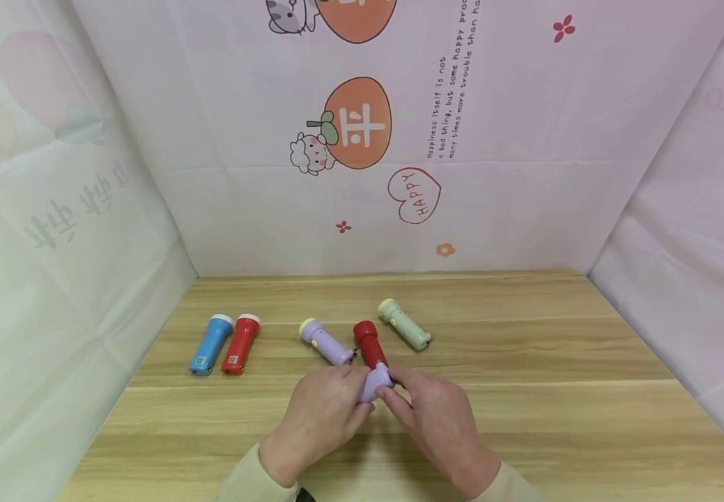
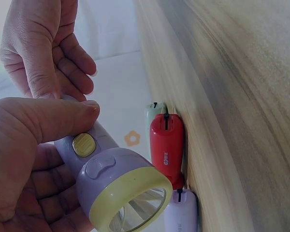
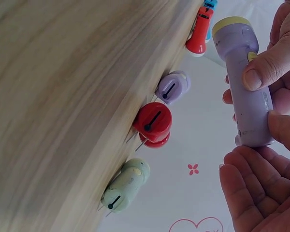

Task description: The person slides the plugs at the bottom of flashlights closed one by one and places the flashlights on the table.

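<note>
A light purple flashlight (image 2: 99,140) with a yellow lens ring and yellow button is in my left hand (image 1: 322,411), whose thumb lies along its body and whose fingers curl beneath. My right hand (image 1: 437,418) pinches its tail end between thumb and fingers, seen closely in the right wrist view. Just past the hands, a dark red flashlight (image 1: 369,341) lies on the table. Left of that lies a second purple flashlight (image 1: 327,343), and a pale green flashlight (image 1: 407,326) lies to the right. Thin metal prongs stick out from the red and green ones' tails (image 3: 141,141).
On the left of the wooden table (image 1: 525,404), a blue flashlight (image 1: 210,345) and a bright red flashlight (image 1: 241,344) lie side by side, white heads facing away. A printed white cloth (image 1: 506,174) hangs behind the table and along both sides.
</note>
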{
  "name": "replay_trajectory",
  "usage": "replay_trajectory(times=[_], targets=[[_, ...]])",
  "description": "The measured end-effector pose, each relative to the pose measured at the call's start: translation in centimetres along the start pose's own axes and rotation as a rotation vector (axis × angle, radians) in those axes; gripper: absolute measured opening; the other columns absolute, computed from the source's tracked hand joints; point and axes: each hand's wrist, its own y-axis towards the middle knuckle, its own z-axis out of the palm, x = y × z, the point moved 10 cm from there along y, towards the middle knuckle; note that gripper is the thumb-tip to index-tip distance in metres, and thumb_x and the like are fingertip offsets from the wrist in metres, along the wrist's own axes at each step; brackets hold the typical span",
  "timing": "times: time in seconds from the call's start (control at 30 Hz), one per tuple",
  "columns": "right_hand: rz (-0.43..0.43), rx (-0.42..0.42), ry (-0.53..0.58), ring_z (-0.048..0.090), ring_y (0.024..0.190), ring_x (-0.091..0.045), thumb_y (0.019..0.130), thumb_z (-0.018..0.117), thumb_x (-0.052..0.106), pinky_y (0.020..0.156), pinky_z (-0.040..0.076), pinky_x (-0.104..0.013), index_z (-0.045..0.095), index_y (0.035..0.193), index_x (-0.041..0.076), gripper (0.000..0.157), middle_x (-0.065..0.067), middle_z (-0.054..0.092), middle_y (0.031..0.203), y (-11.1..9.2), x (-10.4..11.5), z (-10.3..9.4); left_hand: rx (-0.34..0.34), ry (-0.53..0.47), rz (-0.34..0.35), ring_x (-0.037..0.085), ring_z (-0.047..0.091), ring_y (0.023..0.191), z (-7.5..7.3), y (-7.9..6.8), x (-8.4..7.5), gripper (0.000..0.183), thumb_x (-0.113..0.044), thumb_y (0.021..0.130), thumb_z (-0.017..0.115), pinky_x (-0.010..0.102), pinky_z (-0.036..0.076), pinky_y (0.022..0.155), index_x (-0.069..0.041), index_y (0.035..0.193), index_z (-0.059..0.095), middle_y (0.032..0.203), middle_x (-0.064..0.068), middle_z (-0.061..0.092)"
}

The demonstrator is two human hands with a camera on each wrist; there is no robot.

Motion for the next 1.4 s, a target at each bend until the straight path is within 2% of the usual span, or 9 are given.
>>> replay_trajectory(times=[0.4, 0.9, 1.4], targets=[[0.013, -0.004, -0.007, 0.072, 0.076, -0.004, 0.083, 0.089, 0.031, 0.061, 0.056, -0.021, 0.079, 0.104, 0.018, 0.026, 0.006, 0.080, 0.095, -0.08, -0.06, 0.02, -0.002, -0.010, 0.001, 0.010, 0.068, 0.074, -0.03, 0.00, -0.04, 0.037, -0.031, 0.086, 0.086, 0.028, 0.058, 0.064, -0.010, 0.113, 0.073, 0.092, -0.002, 0.076], [0.004, -0.037, -0.004, 0.073, 0.077, -0.004, 0.082, 0.090, 0.031, 0.061, 0.057, -0.022, 0.080, 0.103, 0.018, 0.026, 0.007, 0.080, 0.094, -0.25, -0.04, -0.26, -0.013, 0.003, 0.009, 0.010, 0.067, 0.073, -0.08, 0.04, -0.13, 0.035, -0.032, 0.086, 0.085, 0.028, 0.057, 0.063, -0.010, 0.111, 0.072, 0.090, -0.002, 0.075], [0.024, -0.026, 0.004, 0.072, 0.078, -0.002, 0.082, 0.090, 0.030, 0.063, 0.057, -0.021, 0.080, 0.102, 0.019, 0.025, 0.008, 0.080, 0.095, -0.23, -0.21, -0.17, -0.019, 0.008, 0.009, 0.010, 0.067, 0.073, -0.06, 0.05, -0.11, 0.036, -0.032, 0.086, 0.084, 0.029, 0.056, 0.062, -0.011, 0.111, 0.072, 0.089, -0.003, 0.074]])
